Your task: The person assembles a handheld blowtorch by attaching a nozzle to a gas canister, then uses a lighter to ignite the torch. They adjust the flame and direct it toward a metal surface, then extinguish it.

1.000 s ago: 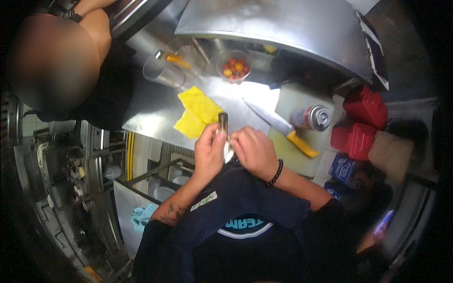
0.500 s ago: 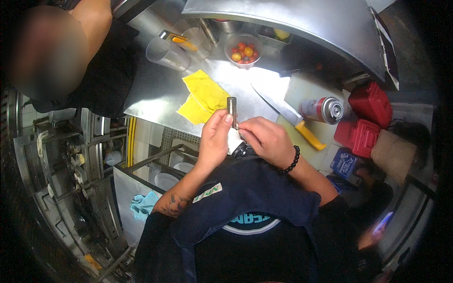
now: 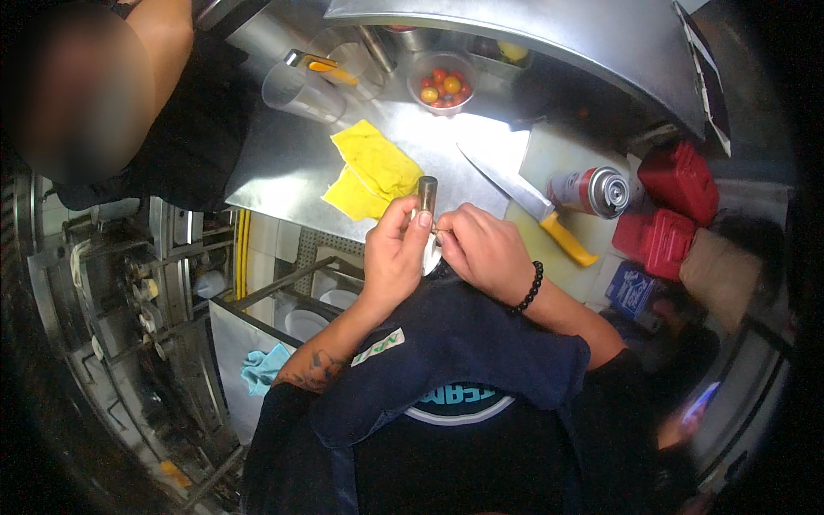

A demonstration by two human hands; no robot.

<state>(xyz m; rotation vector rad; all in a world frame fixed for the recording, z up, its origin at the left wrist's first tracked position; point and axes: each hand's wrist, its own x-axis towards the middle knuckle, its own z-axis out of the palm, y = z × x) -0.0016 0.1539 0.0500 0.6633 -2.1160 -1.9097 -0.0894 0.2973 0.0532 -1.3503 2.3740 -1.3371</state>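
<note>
In front of my chest I hold a torch head (image 3: 427,194), with a dark metal tube pointing up and a white body below it. My left hand (image 3: 396,262) is closed around it, the thumb lying along the tube. My right hand (image 3: 489,249), with a black bead bracelet at the wrist, pinches at the tube's base. Its fingers hide what exactly they grip. Beyond the hands lies a crumpled yellow cloth (image 3: 376,167) on the steel counter (image 3: 283,184). To the right are a chef's knife (image 3: 524,199) with a yellow handle and a gas canister (image 3: 592,190).
The knife's handle and the canister rest on a pale cutting board (image 3: 549,154). At the back stand a tub of cherry tomatoes (image 3: 442,86) and clear jugs (image 3: 300,93). Red containers (image 3: 678,178) are at right. One person (image 3: 184,129) stands at far left; another's hand holds a phone (image 3: 699,403).
Both hands stay on the torch head, which has turned slightly; its black lower part shows less. The whole view has shifted a little.
</note>
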